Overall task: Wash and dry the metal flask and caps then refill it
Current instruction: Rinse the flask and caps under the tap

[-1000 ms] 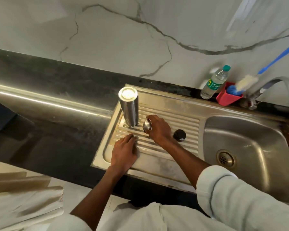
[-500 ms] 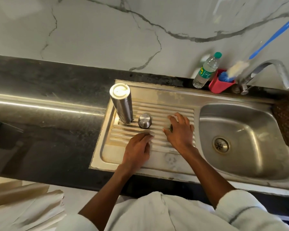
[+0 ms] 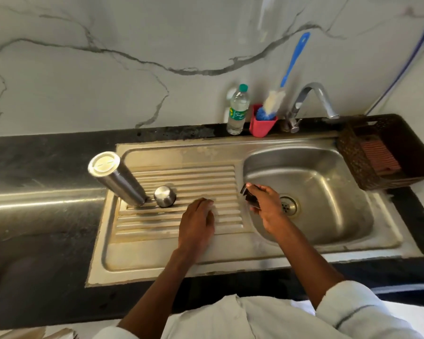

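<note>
The metal flask stands upside down at the left end of the ribbed drainboard. Beside it sits the steel cap, dome up. My right hand grips the black inner cap over the left side of the sink basin. My left hand rests on the drainboard ribs with fingers loosely bent, holding nothing.
The tap arches over the basin's back edge. A plastic water bottle and a red holder with a blue-handled bottle brush stand behind the sink. A brown basket sits on the right counter.
My right hand picked the black cap up off the drainboard and carried it right, over the basin. The steel cap stays where it was set down. My left hand stays on the drainboard.
</note>
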A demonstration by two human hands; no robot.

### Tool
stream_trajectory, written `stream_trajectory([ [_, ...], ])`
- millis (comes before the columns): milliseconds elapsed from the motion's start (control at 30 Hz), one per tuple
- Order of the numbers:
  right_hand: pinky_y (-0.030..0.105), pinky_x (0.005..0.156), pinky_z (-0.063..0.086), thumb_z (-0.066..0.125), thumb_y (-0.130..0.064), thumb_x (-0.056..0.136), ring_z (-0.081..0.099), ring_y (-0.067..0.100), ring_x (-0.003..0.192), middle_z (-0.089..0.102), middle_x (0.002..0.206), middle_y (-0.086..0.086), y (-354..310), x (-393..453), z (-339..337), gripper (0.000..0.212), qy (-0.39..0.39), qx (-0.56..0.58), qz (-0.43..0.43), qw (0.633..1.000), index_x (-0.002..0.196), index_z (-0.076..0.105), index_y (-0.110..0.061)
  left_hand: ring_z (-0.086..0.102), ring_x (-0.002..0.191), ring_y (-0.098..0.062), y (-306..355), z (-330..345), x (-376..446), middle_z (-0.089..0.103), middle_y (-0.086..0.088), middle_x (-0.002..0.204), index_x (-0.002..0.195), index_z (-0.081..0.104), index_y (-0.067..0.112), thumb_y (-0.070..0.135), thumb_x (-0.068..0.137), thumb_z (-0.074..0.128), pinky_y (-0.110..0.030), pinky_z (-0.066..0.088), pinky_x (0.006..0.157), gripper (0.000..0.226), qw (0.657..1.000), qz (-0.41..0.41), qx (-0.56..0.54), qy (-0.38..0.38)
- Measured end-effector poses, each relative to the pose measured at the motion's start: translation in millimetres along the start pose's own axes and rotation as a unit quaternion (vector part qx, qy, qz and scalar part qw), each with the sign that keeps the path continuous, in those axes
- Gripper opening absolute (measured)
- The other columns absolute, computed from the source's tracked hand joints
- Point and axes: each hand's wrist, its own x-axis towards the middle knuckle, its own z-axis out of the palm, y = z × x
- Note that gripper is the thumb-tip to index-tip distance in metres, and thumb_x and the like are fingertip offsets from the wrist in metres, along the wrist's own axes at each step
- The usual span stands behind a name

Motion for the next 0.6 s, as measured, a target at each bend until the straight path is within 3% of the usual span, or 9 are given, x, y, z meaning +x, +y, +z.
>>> stream_trajectory([
  [67,0.031,0.063,0.054,0.084,-0.021,0.083,0.072,0.025,0.086,0.074,0.109,0.018,-10,9,-27,0.036,-0.005,0.074,0.033,0.997,0.113,0.065,-0.013,0.057,0.125,-0.014,28,12,12,0.062,0.006,0.136,0.132,0.065,0.023,0.016,0.099,0.062,-0.034,0.052,0.103,0.034,1.0,-0.001,-0.025,-0.005],
  [200,0.037,0.076,0.059,0.08,-0.001,0.082,0.069,0.03,0.105,0.069,0.119,0.017,-30,29,-67,0.04,-0.014,0.131,0.023,0.991,0.119,0.067,-0.01,0.054,0.129,-0.011,79,39,46,0.062,0.01,0.138,0.133,0.065,0.025,0.019,0.101,0.059,-0.028,0.046,0.106,0.033,0.998,-0.02,-0.058,-0.02],
  [400,0.046,0.097,0.054,0.064,0.003,0.094,0.063,0.027,0.108,0.063,0.122,0.012,-61,70,-111,0.026,-0.011,0.145,-0.015,0.989,0.117,0.064,-0.012,0.068,0.112,-0.015,145,84,116,0.075,0.001,0.121,0.124,0.073,0.018,0.019,0.101,0.064,-0.032,0.052,0.099,0.025,0.979,-0.108,-0.17,-0.011],
  [500,0.044,0.094,0.056,0.065,-0.001,0.096,0.063,0.024,0.11,0.065,0.121,0.005,-74,92,-125,0.026,0.006,0.109,-0.043,0.993,0.11,0.067,-0.022,0.071,0.107,-0.013,173,103,159,0.077,0.0,0.116,0.121,0.075,0.016,0.019,0.1,0.067,-0.033,0.054,0.099,0.022,0.973,-0.124,-0.196,-0.025],
  [600,0.038,0.083,0.059,0.069,-0.004,0.094,0.066,0.021,0.109,0.067,0.121,0.002,-86,115,-136,0.032,0.017,0.073,-0.069,0.995,0.118,0.068,-0.024,0.072,0.106,-0.019,198,120,203,0.076,-0.002,0.121,0.127,0.071,0.017,0.024,0.099,0.068,-0.035,0.055,0.097,0.029,0.976,-0.115,-0.185,-0.03],
])
